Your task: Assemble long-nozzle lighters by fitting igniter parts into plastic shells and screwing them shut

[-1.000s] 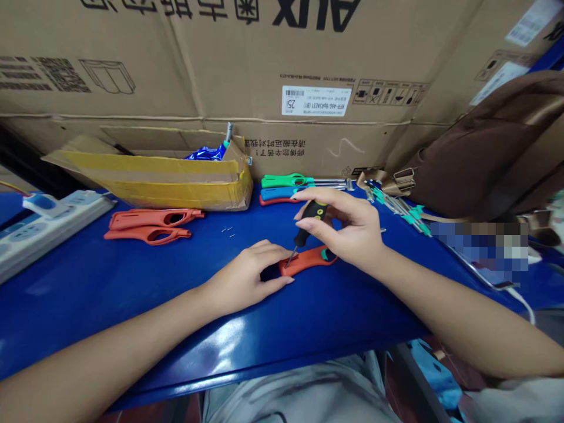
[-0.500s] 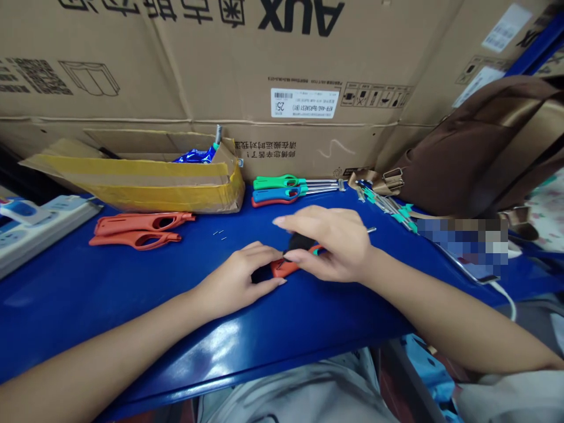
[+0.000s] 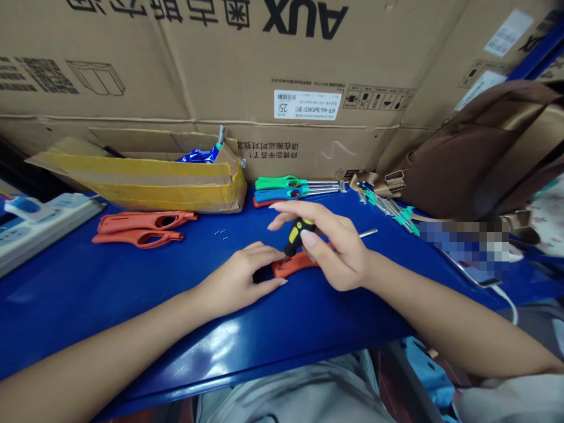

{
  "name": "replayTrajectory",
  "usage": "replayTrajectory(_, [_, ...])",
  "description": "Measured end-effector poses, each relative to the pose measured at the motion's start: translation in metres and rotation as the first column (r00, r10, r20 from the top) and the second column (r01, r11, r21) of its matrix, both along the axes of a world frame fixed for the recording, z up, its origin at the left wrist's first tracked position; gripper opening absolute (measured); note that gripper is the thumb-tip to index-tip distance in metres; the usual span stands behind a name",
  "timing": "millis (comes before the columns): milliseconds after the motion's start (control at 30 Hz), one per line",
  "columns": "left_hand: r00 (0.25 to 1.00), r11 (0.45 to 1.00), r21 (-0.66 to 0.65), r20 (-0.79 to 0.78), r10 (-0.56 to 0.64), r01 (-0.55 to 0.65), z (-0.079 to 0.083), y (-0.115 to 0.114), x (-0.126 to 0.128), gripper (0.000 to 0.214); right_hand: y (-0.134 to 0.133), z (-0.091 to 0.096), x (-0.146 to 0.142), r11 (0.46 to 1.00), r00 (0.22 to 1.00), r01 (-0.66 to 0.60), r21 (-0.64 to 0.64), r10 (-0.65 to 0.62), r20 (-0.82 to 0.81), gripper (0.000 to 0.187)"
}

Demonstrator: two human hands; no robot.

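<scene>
My right hand (image 3: 337, 244) pinches a short black-and-yellow screwdriver (image 3: 292, 238) between thumb and index finger, its other fingers loosely curled. The screwdriver leans, and its tip meets the handle end of an orange gas lighter (image 3: 296, 264). That lighter lies on the blue table, partly covered by my right hand; its metal tube (image 3: 368, 233) sticks out beyond. My left hand (image 3: 238, 276) holds the lighter's handle end between thumb and index finger. Several tiny screws (image 3: 221, 233) lie to the left. Two orange lighter shells (image 3: 143, 228) rest farther left.
Behind stands a large cardboard box (image 3: 198, 70), with a yellow-taped carton (image 3: 176, 185) before it. Green and blue lighters (image 3: 277, 191) lie at the back. Several metal lighter tubes (image 3: 390, 205), a brown bag (image 3: 467, 158) and a phone (image 3: 473, 264) are right; a power strip (image 3: 48, 226) is left.
My right hand has shifted and turned on the screwdriver, so its yellow-marked handle now shows. The screwdriver's tip stays at the lighter. My left hand keeps its place.
</scene>
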State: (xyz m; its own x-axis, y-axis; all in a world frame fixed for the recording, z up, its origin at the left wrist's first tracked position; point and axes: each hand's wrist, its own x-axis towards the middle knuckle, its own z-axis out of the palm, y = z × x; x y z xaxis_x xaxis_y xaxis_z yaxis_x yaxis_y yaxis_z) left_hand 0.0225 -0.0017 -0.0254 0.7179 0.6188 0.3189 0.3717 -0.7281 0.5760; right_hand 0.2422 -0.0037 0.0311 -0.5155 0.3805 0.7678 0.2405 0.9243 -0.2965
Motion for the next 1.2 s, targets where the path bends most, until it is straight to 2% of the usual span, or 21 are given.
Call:
replayTrajectory(33, [1.0,1.0,-0.001,-0.005,-0.002,0.002,0.0,-0.0001,0.0,0.028,0.0,-0.0002,-0.0007,0.999,0.999,-0.013,-0.048,0.012,-0.031,0.035])
replayTrajectory(67, [1.0,1.0,0.0,-0.006,-0.003,0.003,0.0002,-0.0003,0.0,0.03,0.0005,-0.001,-0.0009,0.999,0.998,0.007,-0.036,-0.009,-0.06,0.031])
replayTrajectory(133, [1.0,1.0,0.003,0.0,-0.006,0.006,0.0011,-0.0006,0.0004,0.03,0.002,-0.0041,0.0,0.987,0.991,0.11,0.121,-0.1,-0.091,0.021])
replayTrajectory(167, [1.0,1.0,0.003,0.003,-0.009,0.009,0.0016,-0.0007,0.0006,0.029,0.0026,-0.0056,0.0008,0.964,0.986,0.157,0.216,-0.14,-0.091,0.022])
replayTrajectory(233, [1.0,1.0,0.0,0.01,-0.004,0.004,0.0025,-0.0008,0.0009,0.027,0.0024,-0.007,0.0019,0.937,0.987,0.163,0.309,-0.15,-0.065,0.026])
replayTrajectory(267, [1.0,1.0,-0.004,0.009,0.001,-0.001,0.0027,-0.0009,0.0009,0.025,0.0016,-0.0065,0.0016,0.951,0.992,0.124,0.283,-0.117,-0.042,0.028])
replayTrajectory(333, [1.0,1.0,-0.013,0.004,0.007,-0.007,0.0028,-0.0009,0.0008,0.024,-0.0009,-0.0039,-0.0005,0.991,1.0,0.019,0.132,-0.017,-0.021,0.036])
replayTrajectory(400, [1.0,1.0,-0.016,0.002,0.004,-0.004,0.0025,-0.001,0.0007,0.024,-0.0023,-0.0012,-0.0031,0.998,0.998,-0.06,-0.006,0.06,-0.029,0.041])
replayTrajectory(433, [1.0,1.0,-0.016,0.0,-0.001,0.001,0.0024,-0.001,0.0007,0.024,-0.0022,-0.0004,-0.0039,0.998,0.997,-0.064,-0.029,0.063,-0.035,0.04])
replayTrajectory(467, [1.0,1.0,-0.014,-0.001,-0.002,0.002,0.0023,-0.001,0.0007,0.024,-0.0015,-0.0002,-0.004,0.999,0.998,-0.042,-0.011,0.042,-0.042,0.037])
replayTrajectory(533, [1.0,1.0,-0.01,0.003,0.0,0.0,0.0023,-0.001,0.0009,0.025,0.0009,-0.0009,-0.0022,0.991,0.997,0.062,0.115,-0.056,-0.055,0.027])
replayTrajectory(600, [1.0,1.0,-0.012,0.006,0.003,-0.003,0.0022,-0.0011,0.0013,0.027,0.0027,-0.0014,0.001,0.955,0.987,0.159,0.252,-0.153,-0.042,0.025])
replayTrajectory(633, [1.0,1.0,-0.017,0.006,0.004,-0.004,0.0022,-0.0012,0.0014,0.028,0.003,-0.0011,0.0025,0.945,0.984,0.175,0.276,-0.176,-0.022,0.027])
replayTrajectory(667, [1.0,1.0,-0.024,0.005,0.005,-0.005,0.0023,-0.0013,0.0015,0.029,0.0028,-0.0005,0.0035,0.953,0.985,0.164,0.256,-0.173,0.011,0.03])
replayTrajectory(733, [1.0,0.999,-0.038,0.0,0.01,-0.01,0.0024,-0.002,0.0018,0.03,0.0015,0.0012,0.004,0.991,0.993,0.087,0.1,-0.094,0.077,0.04])
replayTrajectory(800, [1.0,0.999,-0.044,-0.001,0.024,-0.024,0.0028,-0.003,0.002,0.031,0.0005,0.0018,0.0029,0.997,0.996,0.029,-0.069,-0.023,0.085,0.045])
replayTrajectory(833, [0.999,0.999,-0.044,-0.002,0.032,-0.032,0.0032,-0.0035,0.0021,0.032,0.0004,0.0012,0.0022,0.994,0.997,0.029,-0.109,-0.022,0.068,0.045])
replayTrajectory(967, [0.999,0.998,-0.043,-0.016,0.046,-0.047,0.0049,-0.0051,0.0024,0.027,0.0032,-0.0047,0.0006,0.986,0.987,0.16,-0.055,-0.161,-0.021,0.036])
replayTrajectory(1067, [0.999,0.998,-0.052,-0.014,0.043,-0.043,0.0058,-0.0049,0.0024,0.026,0.0056,-0.0076,0.0007,0.978,0.976,0.206,0.003,-0.206,-0.069,0.034])
replayTrajectory(1133, [0.999,0.997,-0.057,-0.012,0.047,-0.047,0.0059,-0.0045,0.0023,0.028,0.0056,-0.007,0.0007,0.984,0.983,0.175,0.011,-0.174,-0.06,0.033])
replayTrajectory(1200, [0.999,0.997,-0.059,-0.011,0.049,-0.049,0.0058,-0.0044,0.0022,0.03,0.0041,-0.0052,0.0003,0.996,0.997,0.07,-0.048,-0.071,-0.013,0.036])
